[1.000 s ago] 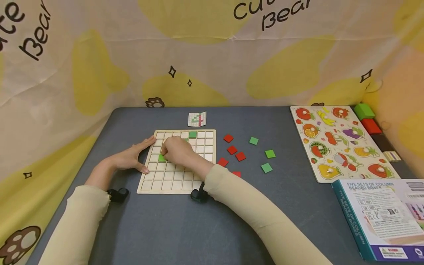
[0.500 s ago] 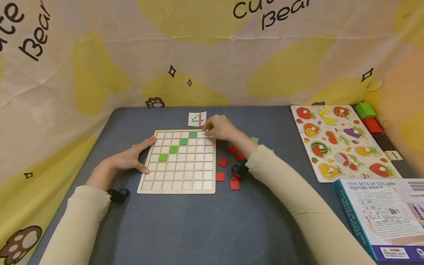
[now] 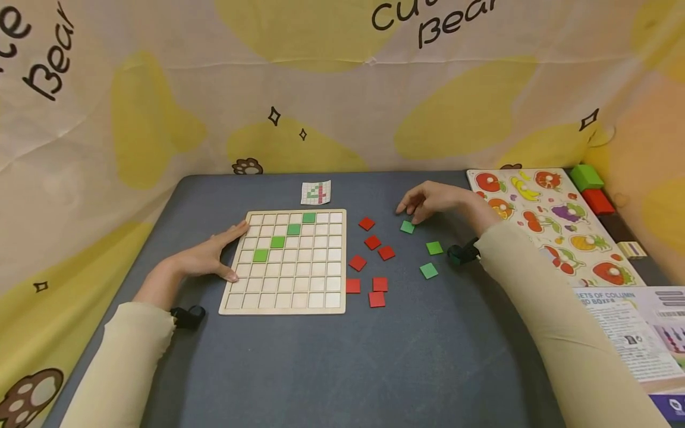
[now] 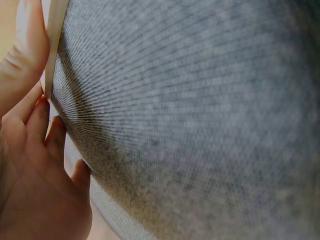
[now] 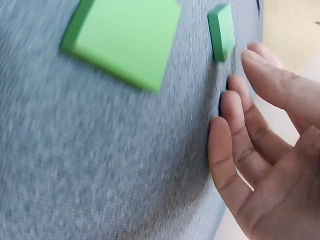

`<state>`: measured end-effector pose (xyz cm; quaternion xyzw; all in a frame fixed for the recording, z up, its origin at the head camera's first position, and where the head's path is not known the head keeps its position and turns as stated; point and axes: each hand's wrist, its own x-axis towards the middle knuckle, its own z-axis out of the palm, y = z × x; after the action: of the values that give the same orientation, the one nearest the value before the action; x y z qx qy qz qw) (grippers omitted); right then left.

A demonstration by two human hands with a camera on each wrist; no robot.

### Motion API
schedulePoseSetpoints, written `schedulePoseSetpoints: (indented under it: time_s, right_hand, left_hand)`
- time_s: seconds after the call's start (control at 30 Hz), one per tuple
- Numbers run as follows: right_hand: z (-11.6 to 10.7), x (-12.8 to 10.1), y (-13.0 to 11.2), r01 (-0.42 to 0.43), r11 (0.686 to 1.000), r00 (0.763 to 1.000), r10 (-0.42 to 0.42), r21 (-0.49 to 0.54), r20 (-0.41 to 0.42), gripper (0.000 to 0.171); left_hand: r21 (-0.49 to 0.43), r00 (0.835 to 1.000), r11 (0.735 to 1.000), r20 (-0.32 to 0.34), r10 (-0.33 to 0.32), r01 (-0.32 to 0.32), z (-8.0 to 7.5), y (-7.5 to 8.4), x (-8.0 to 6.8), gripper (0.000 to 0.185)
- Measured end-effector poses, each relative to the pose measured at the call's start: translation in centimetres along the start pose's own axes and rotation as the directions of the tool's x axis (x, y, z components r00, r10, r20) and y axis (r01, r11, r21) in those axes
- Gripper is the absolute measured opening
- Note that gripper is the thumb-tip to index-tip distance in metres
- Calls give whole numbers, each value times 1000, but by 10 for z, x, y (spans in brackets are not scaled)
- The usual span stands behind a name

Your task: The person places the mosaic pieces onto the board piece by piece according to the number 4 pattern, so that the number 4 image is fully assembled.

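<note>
from the head view, my left hand (image 3: 206, 257) lies flat with fingers straight against the left edge of the wooden grid board (image 3: 286, 261), on the grey surface (image 3: 321, 356). four green tiles sit in the board in a diagonal run from the far row down to the left, the nearest of them (image 3: 260, 255) in the second column. my right hand (image 3: 436, 199) hovers to the right of the board, fingers loosely curled and holding nothing, its tips just above a loose green tile (image 3: 408, 226). two more green tiles (image 3: 434, 248) lie nearer to me on the surface, and a scatter of red tiles (image 3: 371, 242) lies between them and the board. a small pattern card (image 3: 316, 192) rests beyond the board's far edge. a fruit peg puzzle (image 3: 551, 226) sits on the right, with a printed box (image 3: 637, 339) near it

from the left wrist view, my left hand (image 4: 35, 165) shows its fingers (image 4: 27, 50) straight and pressed along the pale edge of the board (image 4: 54, 40), palm close to the grey cloth

from the right wrist view, my right hand (image 5: 265, 165) is relaxed, fingers (image 5: 227, 155) gently bent and apart, gripping nothing. the green tile (image 5: 221, 31) lies just beyond the fingertips, seen edge-on, and another green tile (image 5: 125, 40) lies to its left; whether the fingertips touch the cloth i cannot tell
</note>
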<state>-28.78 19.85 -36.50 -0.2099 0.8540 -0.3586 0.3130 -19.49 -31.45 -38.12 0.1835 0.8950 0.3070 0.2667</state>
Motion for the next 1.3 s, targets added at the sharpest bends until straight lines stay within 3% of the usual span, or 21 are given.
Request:
schedulePoseSetpoints:
  time_s: [0.17, 0.3, 0.57, 0.77, 1.0, 1.3]
  right_hand:
    - [-1, -3, 3, 5, 1000, 997, -7, 25, 75, 48]
    - [2, -3, 1, 34, 999, 997, -32, -21, 72, 44]
    - [8, 0, -1, 36, 986, 999, -38, -162, -10, 28]
    - [12, 2, -7, -7, 961, 990, -32, -276, -135, 21]
    - [33, 13, -40, 56, 966, 958, -122, -251, -258, 13]
    - [87, 42, -104, 189, 977, 940, -210, -102, -271, 13]
  left_hand:
    - [-2, 1000, 1000, 2, 7, -7, 0, 1, 0, 125]
    - [2, 1000, 1000, 6, 4, -4, 0, 1, 0, 124]
    - [-9, 1000, 1000, -1, 25, -25, 0, -2, -1, 125]
    - [-16, 999, 999, -4, 34, -34, 0, -1, -1, 125]
    - [-10, 1000, 1000, 0, 12, -12, 0, 3, -2, 124]
    - [-12, 1000, 1000, -4, 12, -12, 1, -1, -1, 125]
